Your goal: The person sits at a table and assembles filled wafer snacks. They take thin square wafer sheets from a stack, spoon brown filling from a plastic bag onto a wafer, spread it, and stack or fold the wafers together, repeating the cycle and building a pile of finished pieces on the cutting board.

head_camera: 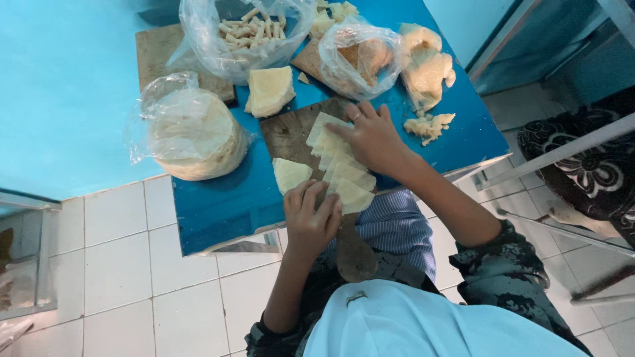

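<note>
white cap [423, 324] hides lap | left hand [311, 218], right hand [372, 135] flat, open on dough sheets [344, 173]

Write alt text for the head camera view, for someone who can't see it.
Two bare hands, left hand and right hand, press on a row of pale dough wedges laid along a wooden board on a blue table. Plastic bags of dough pieces sit behind.

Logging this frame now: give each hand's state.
Left hand: open, fingers resting on the near end of the dough wedges.
Right hand: open, flat, pressing the far wedges on the wooden board.
</note>
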